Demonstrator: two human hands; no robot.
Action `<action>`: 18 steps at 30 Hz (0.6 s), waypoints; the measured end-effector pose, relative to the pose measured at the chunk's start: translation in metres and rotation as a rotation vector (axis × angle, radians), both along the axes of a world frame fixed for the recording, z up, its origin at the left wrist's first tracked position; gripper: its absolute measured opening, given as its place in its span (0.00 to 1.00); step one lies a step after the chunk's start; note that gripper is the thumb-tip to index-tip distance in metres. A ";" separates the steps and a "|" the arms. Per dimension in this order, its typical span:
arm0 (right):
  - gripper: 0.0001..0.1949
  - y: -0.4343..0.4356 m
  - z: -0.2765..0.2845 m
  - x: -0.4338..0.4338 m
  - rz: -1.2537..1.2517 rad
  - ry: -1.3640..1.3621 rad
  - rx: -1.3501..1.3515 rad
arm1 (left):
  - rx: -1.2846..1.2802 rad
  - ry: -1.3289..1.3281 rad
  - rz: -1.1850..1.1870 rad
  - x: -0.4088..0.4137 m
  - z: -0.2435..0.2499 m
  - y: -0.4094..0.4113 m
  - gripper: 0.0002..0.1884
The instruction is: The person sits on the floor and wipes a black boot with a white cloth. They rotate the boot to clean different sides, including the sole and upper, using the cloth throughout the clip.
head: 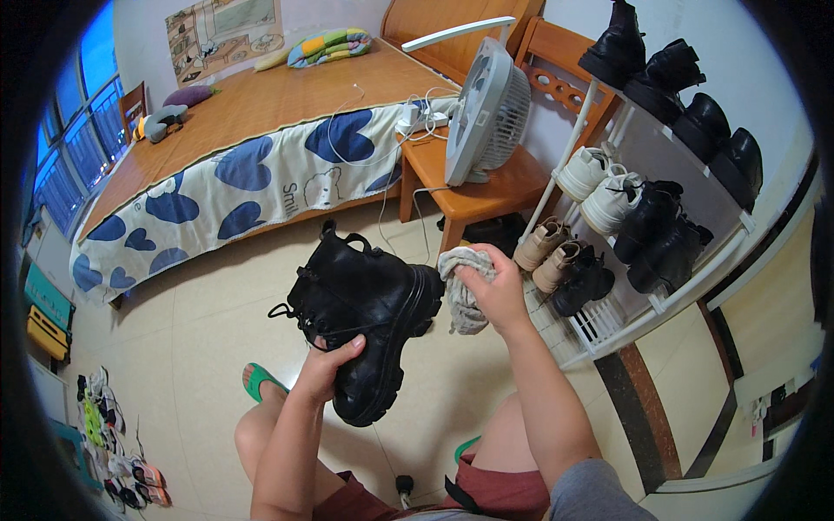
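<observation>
A black lace-up leather boot (365,293) is held up over the floor in my left hand (329,368), whose thumb presses on the laced front. The boot lies on its side in the air, toe toward me, its chunky lugged sole facing right. My right hand (498,286) grips a crumpled light grey cloth (466,293) just right of the boot's heel. Cloth and heel are very close; whether they touch I cannot tell. The laces hang loose at the boot's left side.
At right stands a white shoe rack (573,143) with black boots, white sneakers and tan boots. A wooden chair (482,195) bears an electric fan (488,111) and a power strip with cables trailing down. Beyond is a bed (234,137). Several shoes (107,443) stand on the floor at lower left.
</observation>
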State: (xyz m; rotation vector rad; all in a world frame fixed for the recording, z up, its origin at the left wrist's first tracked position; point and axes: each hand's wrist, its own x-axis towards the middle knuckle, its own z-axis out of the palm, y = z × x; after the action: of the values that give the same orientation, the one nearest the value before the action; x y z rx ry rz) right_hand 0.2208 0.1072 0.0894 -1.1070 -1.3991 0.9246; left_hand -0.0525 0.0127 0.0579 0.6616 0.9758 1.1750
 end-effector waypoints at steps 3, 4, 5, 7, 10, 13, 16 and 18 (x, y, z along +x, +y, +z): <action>0.19 -0.006 0.002 -0.003 0.115 0.006 -0.057 | 0.001 0.017 0.006 0.001 0.000 0.000 0.33; 0.20 -0.008 0.002 -0.005 0.116 -0.031 -0.060 | 0.006 0.009 0.003 0.002 0.000 0.001 0.33; 0.21 -0.011 0.002 -0.006 0.116 -0.068 -0.063 | 0.011 0.001 0.000 0.003 0.000 0.001 0.33; 0.21 -0.012 0.000 -0.010 0.053 -0.238 0.086 | 0.008 -0.011 0.008 0.006 0.003 -0.001 0.33; 0.21 -0.018 0.007 -0.016 0.018 -0.337 0.183 | 0.005 -0.019 0.018 0.005 -0.004 0.000 0.32; 0.22 -0.022 0.011 -0.017 0.009 -0.411 0.225 | -0.031 -0.013 0.037 0.009 -0.005 0.000 0.30; 0.25 -0.031 0.009 -0.021 -0.025 -0.603 0.328 | -0.057 -0.088 0.030 0.011 -0.006 -0.001 0.29; 0.26 -0.039 0.015 -0.027 -0.052 -0.668 0.365 | -0.061 -0.144 0.031 0.011 -0.010 -0.001 0.28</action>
State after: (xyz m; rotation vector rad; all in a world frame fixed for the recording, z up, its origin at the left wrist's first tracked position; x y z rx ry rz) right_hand 0.1934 0.0678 0.1042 -1.2088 -1.9677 0.2292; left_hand -0.0419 0.0115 0.0476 0.5073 0.8990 1.1990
